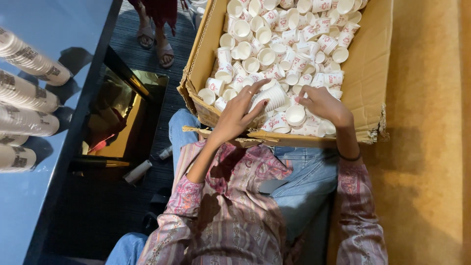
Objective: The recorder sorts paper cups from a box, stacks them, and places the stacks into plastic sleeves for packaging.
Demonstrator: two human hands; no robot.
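A large cardboard box point(365, 73) rests against my knees, filled with several loose small white paper cups point(274, 44) with red print. My left hand point(238, 115) is closed around a short stack of nested white cups point(273, 96) lying on its side at the box's near edge. Just to the right, my right hand point(324, 105) reaches into the cups, fingers bent over one upright cup point(295, 116). Whether it grips that cup is unclear.
Long stacks of nested cups point(29, 93) lie on a blue glossy table at the left. Another person's sandalled feet point(157, 41) stand on the dark floor beyond. A gold-trimmed shelf point(122, 113) sits below the table. An orange seat surface point(427, 162) lies to the right.
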